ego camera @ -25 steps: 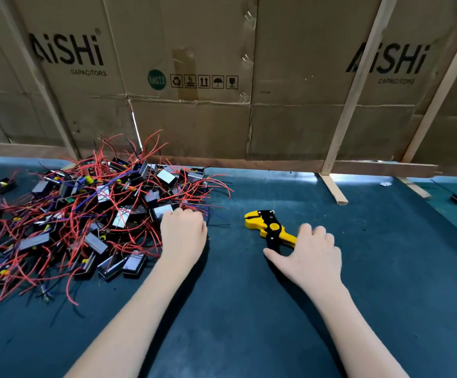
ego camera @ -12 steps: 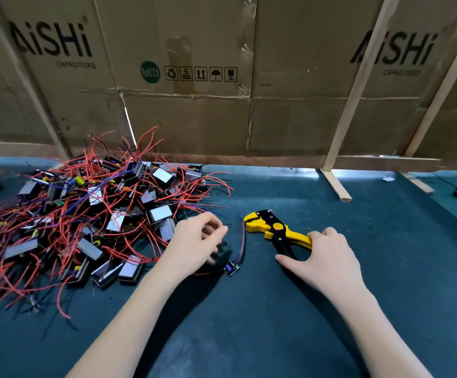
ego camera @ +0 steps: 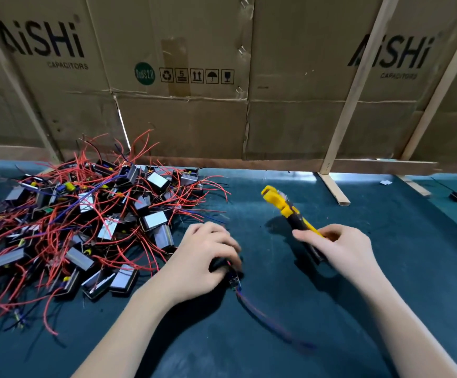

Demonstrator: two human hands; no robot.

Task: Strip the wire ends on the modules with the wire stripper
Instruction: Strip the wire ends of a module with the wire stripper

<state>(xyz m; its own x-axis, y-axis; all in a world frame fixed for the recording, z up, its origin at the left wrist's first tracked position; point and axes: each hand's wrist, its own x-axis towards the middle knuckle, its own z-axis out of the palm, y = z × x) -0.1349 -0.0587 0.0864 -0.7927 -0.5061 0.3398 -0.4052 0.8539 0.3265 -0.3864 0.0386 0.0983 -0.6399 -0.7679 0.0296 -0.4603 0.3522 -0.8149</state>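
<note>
Hard to make out: the module (ego camera: 234, 281) under the left hand (ego camera: 202, 261), mostly hidden by curled fingers (ego camera: 222, 241), only a small dark end peeking out at 5 o'clock of the palm. Blurred too, the red-and-blue wires (ego camera: 265, 317) trailing from it toward 5 o'clock across the worktop (ego camera: 385, 268). Partly covered as well: the stripper (ego camera: 290, 211), handles buried in the right hand (ego camera: 342, 249), yellow head jutting toward 11 o'clock, lifted clear of the worktop, smeared by motion. Right fingers wrapped round the handles, thumb (ego camera: 303, 237) stretched along them. Left forearm entering from 6 o'clock, right from 5 o'clock. At 9 o'clock of the left hand, just beside it, the pile (ego camera: 80, 222) of modules and red wire, cut off by the left edge. Beyond, at 12 o'clock, cardboard (ego camera: 194, 118).
</note>
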